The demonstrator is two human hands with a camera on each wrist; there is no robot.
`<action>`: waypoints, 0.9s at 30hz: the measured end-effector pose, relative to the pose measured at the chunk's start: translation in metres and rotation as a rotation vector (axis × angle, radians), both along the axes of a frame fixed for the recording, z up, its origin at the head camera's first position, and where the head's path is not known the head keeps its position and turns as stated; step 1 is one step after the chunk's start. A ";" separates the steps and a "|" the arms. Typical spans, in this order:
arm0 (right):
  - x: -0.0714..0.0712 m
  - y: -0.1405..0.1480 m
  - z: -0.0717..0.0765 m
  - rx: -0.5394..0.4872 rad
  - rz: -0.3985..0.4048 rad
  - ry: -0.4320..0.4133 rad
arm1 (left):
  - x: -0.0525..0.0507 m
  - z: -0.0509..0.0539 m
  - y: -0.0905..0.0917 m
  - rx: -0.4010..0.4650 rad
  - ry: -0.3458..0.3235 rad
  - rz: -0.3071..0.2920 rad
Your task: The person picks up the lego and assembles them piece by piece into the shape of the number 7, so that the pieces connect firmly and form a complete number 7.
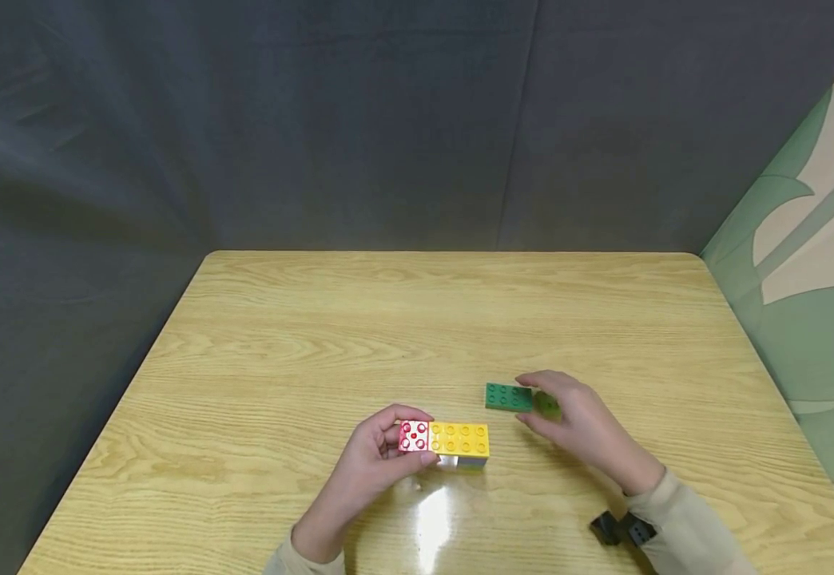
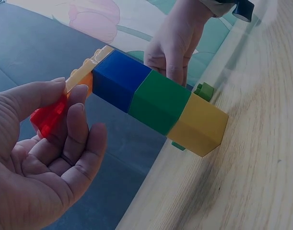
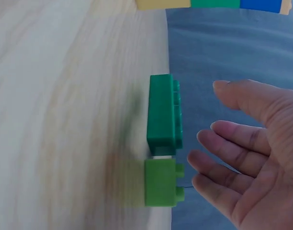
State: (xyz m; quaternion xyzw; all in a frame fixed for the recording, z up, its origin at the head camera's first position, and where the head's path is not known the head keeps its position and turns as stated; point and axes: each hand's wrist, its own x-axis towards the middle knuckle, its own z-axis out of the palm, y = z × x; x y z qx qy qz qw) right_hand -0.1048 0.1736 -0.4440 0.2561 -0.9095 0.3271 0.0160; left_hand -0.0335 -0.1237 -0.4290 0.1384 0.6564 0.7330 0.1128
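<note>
A: Block tower [image 2: 158,98]: near side of the tabletop [image 1: 302,327], about midway across, base apparently seated on the wood. Hands?

B: Left hand [image 1: 370,461] pinches the red block [image 2: 46,120] at the tower's upper end, thumb on one side, fingers on the other. Right hand [image 1: 581,415] spread, fingers loosely bent, holding nothing; right wrist view shows a gap to the blocks below.

A: Tower make-up?

B: Long yellow block [image 1: 458,438] on top, studs up. Column under its right end: blue over green over yellow. Red block at its left end, studs about level. Locked together or only held there: can't tell.

A: Loose pieces?

B: Dark green block [image 1: 506,397] flat on the tabletop, studs up, beyond the tower and right of it. Smaller: light green block [image 3: 160,183], just beside its right end.

A: Step, as I judge it: right hand reaching for a loose piece. Which one, unclear. Best to set thumb and fingers on opposite side walls, below the studs, and lift straight so the neighbour isn't nudged.

B: Left hand should support the overhanging end level. Pressing down there could tip the column.
</note>
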 end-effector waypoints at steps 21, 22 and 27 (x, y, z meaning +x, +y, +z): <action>-0.009 0.002 -0.013 0.040 -0.013 -0.055 | 0.000 -0.001 0.001 -0.008 0.001 0.007; -0.009 0.002 -0.013 0.043 -0.014 -0.057 | 0.000 -0.001 0.001 -0.008 0.001 0.006; -0.010 0.002 -0.014 0.062 -0.017 -0.072 | 0.000 0.000 0.001 -0.002 0.005 0.002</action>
